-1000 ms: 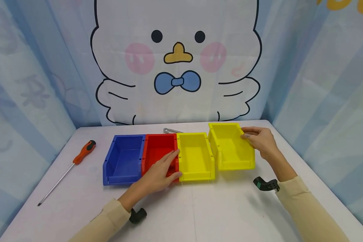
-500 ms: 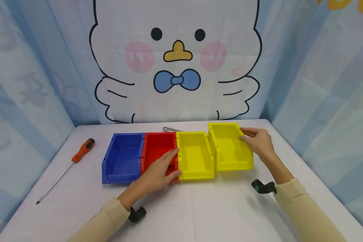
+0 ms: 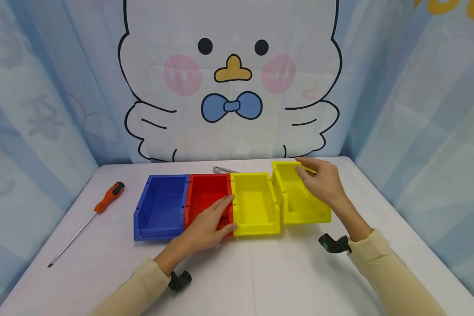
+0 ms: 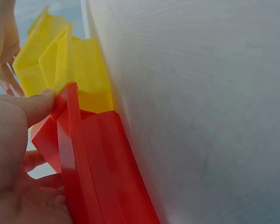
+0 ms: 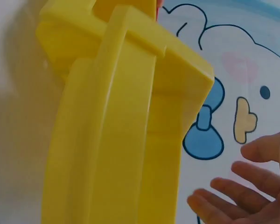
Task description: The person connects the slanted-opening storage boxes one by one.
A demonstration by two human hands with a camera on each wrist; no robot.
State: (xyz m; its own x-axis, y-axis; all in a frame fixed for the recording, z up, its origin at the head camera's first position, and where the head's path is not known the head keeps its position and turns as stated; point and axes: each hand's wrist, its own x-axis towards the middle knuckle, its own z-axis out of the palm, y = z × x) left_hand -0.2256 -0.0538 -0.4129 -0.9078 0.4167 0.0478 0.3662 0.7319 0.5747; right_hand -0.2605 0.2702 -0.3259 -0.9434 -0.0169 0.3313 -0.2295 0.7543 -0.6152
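In the head view a blue bin (image 3: 163,210), a red bin (image 3: 207,188) and a yellow bin (image 3: 254,204) stand side by side in a row. A second yellow bin (image 3: 300,204) sits at the right end, set slightly farther back than its neighbour. My left hand (image 3: 205,226) lies across the red bin, its thumb and fingers resting on the wall where red meets yellow. Over the right yellow bin is my right hand (image 3: 321,180), fingers extended and holding nothing. In the right wrist view the right hand (image 5: 247,186) shows apart from that yellow bin (image 5: 116,130).
A screwdriver (image 3: 108,197) with an orange and black handle lies on the left of the white table (image 3: 229,281). Behind the red and yellow bins the end of a metal tool (image 3: 223,170) shows; the bins hide the remainder. Printed curtains enclose the back and sides.
My right hand has let go of the right yellow bin's right wall and moved left and slightly up over it. The left hand and the bins look nearly unchanged.
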